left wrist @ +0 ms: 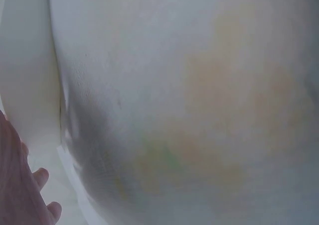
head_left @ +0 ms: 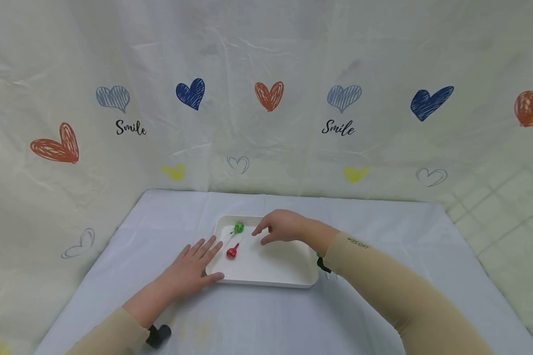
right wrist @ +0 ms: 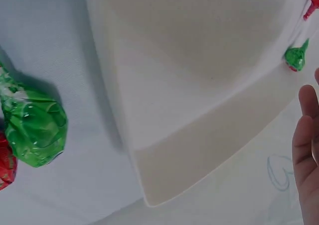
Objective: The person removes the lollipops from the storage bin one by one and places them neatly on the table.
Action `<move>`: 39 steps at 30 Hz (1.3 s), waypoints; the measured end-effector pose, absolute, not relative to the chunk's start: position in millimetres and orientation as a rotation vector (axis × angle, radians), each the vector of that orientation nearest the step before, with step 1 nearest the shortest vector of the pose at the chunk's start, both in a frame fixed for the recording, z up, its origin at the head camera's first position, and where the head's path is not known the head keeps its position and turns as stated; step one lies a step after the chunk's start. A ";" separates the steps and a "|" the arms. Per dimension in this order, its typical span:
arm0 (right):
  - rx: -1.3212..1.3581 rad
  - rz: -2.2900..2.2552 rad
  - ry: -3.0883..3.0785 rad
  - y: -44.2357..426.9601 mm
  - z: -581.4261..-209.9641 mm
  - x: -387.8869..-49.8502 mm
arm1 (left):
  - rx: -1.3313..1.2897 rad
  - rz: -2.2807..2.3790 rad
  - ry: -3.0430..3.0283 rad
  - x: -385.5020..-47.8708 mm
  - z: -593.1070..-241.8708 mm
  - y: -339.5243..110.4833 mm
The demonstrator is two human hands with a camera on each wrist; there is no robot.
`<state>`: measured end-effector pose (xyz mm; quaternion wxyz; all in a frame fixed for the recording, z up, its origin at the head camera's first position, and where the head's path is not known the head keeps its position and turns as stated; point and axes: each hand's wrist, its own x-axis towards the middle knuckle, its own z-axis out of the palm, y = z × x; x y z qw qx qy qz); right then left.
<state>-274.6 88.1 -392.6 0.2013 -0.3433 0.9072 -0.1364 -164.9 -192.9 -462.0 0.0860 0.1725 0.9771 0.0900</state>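
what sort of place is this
Likely a makeshift filming booth: a wrinkled sheet printed with hearts backs a cloth-covered table, where a tray holds two lollipops.

The left hand is spread; the right hand hovers, loosely curved.

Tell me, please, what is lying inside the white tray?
Inside the white tray, toward its left end, lie a green lollipop and a red lollipop. In the head view, the tray areas behind the left hand and right hand cannot be seen.
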 end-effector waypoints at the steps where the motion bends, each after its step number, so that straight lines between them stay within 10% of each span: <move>1: -0.972 -0.363 2.532 83.4 -393.5 -274.4 | 0.514 0.263 2.912 -164.9 -461.7 -192.9; 39: -1.241 -0.015 2.483 25.0 -418.8 -271.6 | 0.560 0.301 2.932 -167.8 -473.7 -200.5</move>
